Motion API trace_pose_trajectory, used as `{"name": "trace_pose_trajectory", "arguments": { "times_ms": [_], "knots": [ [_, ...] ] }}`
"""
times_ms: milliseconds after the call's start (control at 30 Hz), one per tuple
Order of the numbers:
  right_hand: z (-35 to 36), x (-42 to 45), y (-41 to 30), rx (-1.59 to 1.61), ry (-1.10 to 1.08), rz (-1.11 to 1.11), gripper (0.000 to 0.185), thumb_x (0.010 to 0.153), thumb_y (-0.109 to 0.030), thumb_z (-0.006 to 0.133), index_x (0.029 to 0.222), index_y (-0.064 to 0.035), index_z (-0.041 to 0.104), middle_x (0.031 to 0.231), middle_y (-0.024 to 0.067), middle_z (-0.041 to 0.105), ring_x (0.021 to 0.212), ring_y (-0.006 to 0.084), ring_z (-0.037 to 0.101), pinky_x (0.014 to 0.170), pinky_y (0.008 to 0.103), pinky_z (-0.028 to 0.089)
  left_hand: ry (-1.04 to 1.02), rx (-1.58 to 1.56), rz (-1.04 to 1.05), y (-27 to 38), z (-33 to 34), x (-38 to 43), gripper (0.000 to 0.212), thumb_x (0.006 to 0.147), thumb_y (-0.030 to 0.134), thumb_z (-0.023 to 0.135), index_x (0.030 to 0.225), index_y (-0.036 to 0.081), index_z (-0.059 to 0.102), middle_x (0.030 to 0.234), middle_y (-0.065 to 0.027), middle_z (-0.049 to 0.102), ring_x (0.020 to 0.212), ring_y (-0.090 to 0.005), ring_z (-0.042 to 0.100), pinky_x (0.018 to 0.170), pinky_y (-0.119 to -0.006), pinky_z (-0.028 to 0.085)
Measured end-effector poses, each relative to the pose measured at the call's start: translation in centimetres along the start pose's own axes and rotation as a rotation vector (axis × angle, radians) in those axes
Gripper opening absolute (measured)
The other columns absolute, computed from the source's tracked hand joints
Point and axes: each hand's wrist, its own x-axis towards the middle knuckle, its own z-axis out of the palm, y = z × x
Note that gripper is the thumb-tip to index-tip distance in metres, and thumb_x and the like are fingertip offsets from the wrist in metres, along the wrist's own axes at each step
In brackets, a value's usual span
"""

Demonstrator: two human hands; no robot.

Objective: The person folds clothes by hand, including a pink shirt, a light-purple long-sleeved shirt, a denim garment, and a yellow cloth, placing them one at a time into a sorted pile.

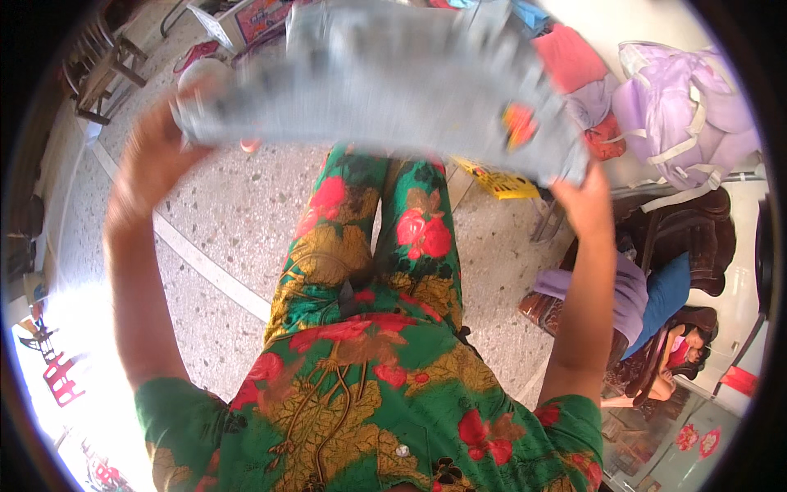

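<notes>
A light blue denim garment (369,104) is stretched out in the air in front of me, blurred by motion, with a red and yellow patch near its right end. My left hand (163,154) grips its left corner. The right corner is pinched in my right hand (584,197). Both arms reach forward, wide apart. Which part of the garment each hand holds cannot be told. Beneath it show my legs in green floral trousers (369,246) and the speckled floor.
A lilac bag with white straps (688,117) and folded pink cloth (569,58) lie at the upper right. Below stands a dark carved wooden seat (695,234) with a blue cushion (661,301); people sit farther along. A wooden chair (110,67) stands at the upper left.
</notes>
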Motion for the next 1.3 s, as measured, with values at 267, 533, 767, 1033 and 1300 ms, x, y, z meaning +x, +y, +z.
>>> {"name": "trace_pose_trajectory", "arguments": {
  "times_ms": [267, 533, 767, 1033, 1300],
  "knots": [
    [9.9, -13.4, 12.6, -0.159, -0.415, 0.045, 0.048, 0.065, -0.003, 0.067, 0.111, -0.0032, 0.053, 0.119, 0.0173, 0.050, 0.111, 0.0318, 0.049, 0.096, 0.0361, 0.037, -0.321, 0.005, -0.065, -5.7, 12.6, -16.5, 0.034, 0.062, 0.002, 0.066, 0.094, 0.004, 0.057, 0.099, -0.0115, 0.054, 0.097, -0.0312, 0.052, 0.082, -0.038, 0.044],
    [9.8, -8.7, 3.4, -0.186, -0.386, -0.082, 0.045, 0.062, -0.014, 0.072, 0.101, -0.0010, 0.055, 0.104, 0.0188, 0.057, 0.095, 0.0318, 0.056, 0.083, 0.0380, 0.044, -0.293, -0.023, 0.018, -4.0, 11.5, -14.5, 0.032, 0.058, 0.005, 0.066, 0.090, 0.003, 0.058, 0.104, -0.0116, 0.055, 0.102, -0.0321, 0.051, 0.088, -0.040, 0.042],
    [9.6, -10.3, 4.5, -0.281, -0.747, 0.168, 0.032, 0.070, -0.018, 0.068, 0.098, -0.0072, 0.057, 0.081, 0.0167, 0.060, 0.079, 0.0341, 0.059, 0.069, 0.0389, 0.047, -0.518, 0.010, -0.034, -3.1, 8.0, -14.6, 0.029, 0.060, 0.006, 0.064, 0.088, 0.003, 0.058, 0.089, -0.0112, 0.058, 0.090, -0.0314, 0.055, 0.079, -0.040, 0.045],
    [8.5, -10.2, 3.5, -0.111, -0.604, -0.023, 0.037, 0.070, -0.013, 0.066, 0.105, -0.0058, 0.055, 0.094, 0.0152, 0.059, 0.084, 0.0311, 0.059, 0.072, 0.0363, 0.047, -0.388, -0.075, -0.114, -2.6, 6.8, -13.2, 0.028, 0.066, 0.003, 0.066, 0.093, 0.002, 0.061, 0.103, -0.0098, 0.059, 0.094, -0.0264, 0.058, 0.079, -0.036, 0.048],
    [8.6, -0.5, 3.7, 0.373, -0.026, 0.050, 0.030, 0.081, -0.006, 0.060, 0.109, -0.0002, 0.052, 0.092, 0.0026, 0.059, 0.082, 0.0082, 0.054, 0.075, 0.0236, 0.044, 0.014, -0.482, -0.395, -5.3, 9.8, -2.7, 0.055, 0.077, 0.023, 0.069, 0.123, 0.002, 0.047, 0.100, -0.0084, 0.060, 0.090, -0.0141, 0.057, 0.079, -0.027, 0.045]
  ]
}}
